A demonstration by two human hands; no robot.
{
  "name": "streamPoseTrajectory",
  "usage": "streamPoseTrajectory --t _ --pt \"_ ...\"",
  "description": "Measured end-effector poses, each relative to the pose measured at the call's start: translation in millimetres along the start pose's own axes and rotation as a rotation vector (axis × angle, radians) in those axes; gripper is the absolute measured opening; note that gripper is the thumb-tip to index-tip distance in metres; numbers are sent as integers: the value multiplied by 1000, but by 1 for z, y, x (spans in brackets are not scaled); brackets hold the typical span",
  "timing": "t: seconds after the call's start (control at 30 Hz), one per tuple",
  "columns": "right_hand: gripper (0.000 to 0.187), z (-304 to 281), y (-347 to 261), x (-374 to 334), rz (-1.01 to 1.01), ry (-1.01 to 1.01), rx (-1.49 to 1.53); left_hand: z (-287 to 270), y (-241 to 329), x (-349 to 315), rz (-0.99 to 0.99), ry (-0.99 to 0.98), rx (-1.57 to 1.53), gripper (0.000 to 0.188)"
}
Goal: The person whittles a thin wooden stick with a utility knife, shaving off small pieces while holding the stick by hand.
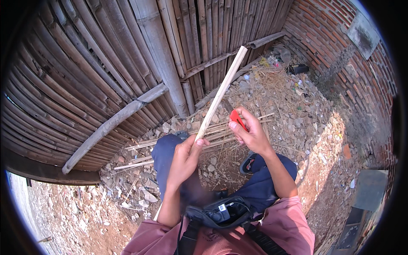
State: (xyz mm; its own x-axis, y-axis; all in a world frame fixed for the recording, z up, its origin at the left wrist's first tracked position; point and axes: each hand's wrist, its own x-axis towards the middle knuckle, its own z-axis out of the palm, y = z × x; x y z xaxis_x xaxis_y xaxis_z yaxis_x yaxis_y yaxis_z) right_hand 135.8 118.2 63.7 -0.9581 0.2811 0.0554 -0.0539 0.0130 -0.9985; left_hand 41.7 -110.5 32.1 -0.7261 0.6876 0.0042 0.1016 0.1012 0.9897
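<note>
My left hand is closed around the lower end of a pale, squared wooden stick, which slants up and to the right, away from me. In my right hand is a red-handled knife, gripped with the thumb along the handle. Its dark blade points up and left, close beside the stick; I cannot tell whether the two touch. Below and beyond my hands, several thin pale strips lie on the rubble between and beside my knees.
A bamboo-slat wall rises at the left and ahead, with a curved bamboo rail. At the right stands a brick wall. Stones, straw and litter cover the ground. An open black pouch sits at my lap.
</note>
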Motion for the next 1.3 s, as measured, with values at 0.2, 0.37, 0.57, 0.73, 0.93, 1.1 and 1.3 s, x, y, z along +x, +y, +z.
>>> streamPoseTrajectory --t 0.2,0.37,0.57,0.73,0.93,1.1,1.3 --pt "20 7 -3 -3 -396 134 -524 7 1 -3 29 -42 4 29" --pt "29 15 8 -2 -454 80 -568 16 -1 -2 102 -52 38 28" --pt "30 4 12 3 -502 14 -629 19 -2 0 117 -48 99 26" --pt "28 2 14 3 -497 -4 -670 19 -3 1 78 -57 128 26" --pt "22 1 15 2 -443 -28 -733 19 1 3 40 -90 155 27" --pt "13 -1 13 5 -290 -87 -328 13 -9 2 25 -88 37 31" --pt "29 -27 12 5 -233 74 5 1 -14 6 -213 -294 -421 33"
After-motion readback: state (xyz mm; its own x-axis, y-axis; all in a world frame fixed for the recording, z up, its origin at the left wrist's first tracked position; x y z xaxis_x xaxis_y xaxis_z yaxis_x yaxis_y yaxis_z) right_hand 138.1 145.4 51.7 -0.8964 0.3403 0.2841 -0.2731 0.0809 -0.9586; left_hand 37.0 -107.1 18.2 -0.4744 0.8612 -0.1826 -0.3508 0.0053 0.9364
